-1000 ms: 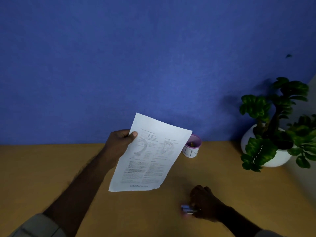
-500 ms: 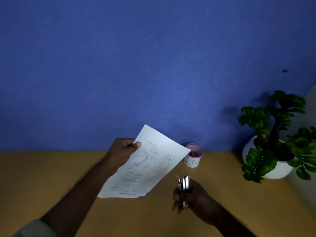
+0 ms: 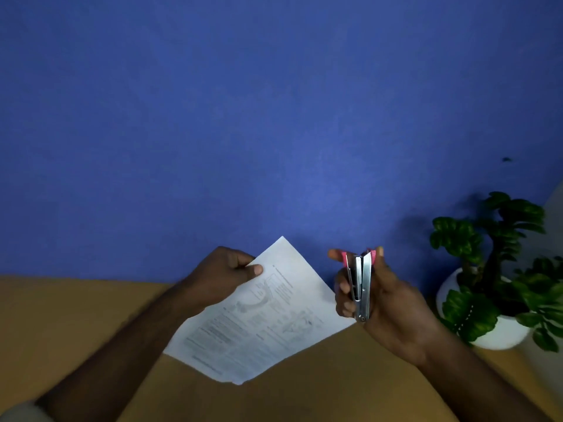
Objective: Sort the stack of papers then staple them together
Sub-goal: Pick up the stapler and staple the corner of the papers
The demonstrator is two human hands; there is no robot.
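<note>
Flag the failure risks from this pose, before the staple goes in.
1. The left hand pinches the papers at one edge only, in mid-air; the free end droops, so sheets could fan out of alignment.
2. The stapler in the right hand stands upright beside the sheets, not yet over a corner; it likely needs turning, and could slip.
3. Right-hand fingers wrap close to the stapler's metal, so a pinch is possible.

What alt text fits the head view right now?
Left hand holds a white printed paper stack above a tan wooden table; right hand grips a pink-and-silver metal stapler upright beside it.
</note>
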